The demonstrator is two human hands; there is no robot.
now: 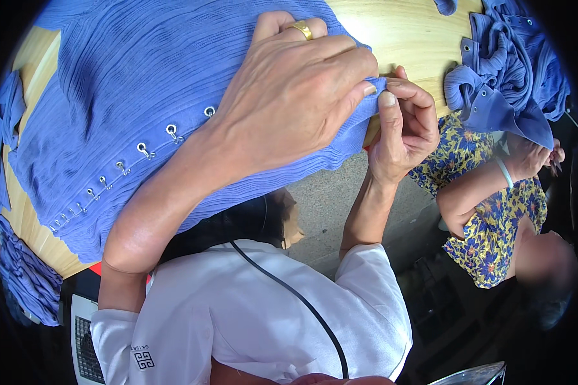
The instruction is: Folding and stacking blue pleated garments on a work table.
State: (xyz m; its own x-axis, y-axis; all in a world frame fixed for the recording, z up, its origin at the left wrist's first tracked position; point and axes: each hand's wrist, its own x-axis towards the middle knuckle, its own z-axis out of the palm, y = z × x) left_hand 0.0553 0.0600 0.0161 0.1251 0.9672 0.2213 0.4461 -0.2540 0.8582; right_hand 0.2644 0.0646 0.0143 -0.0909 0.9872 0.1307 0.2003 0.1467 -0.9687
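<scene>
The blue ribbed garment (pixel 128 83) is spread on the wooden table (pixel 411 32). Its right edge is pinched by the left hand (pixel 289 96) and the right hand (pixel 401 125), fingertips pressed together. If excess tension is applied, the knit could probably be stretched or the eyelets (pixel 144 151) distorted.

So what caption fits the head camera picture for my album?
Two hands, left hand and right hand, pinch the edge of a blue ribbed garment on a wooden table.

The left hand (pixel 295 90) hides the blue garment's (pixel 128 70) pinched edge.
</scene>
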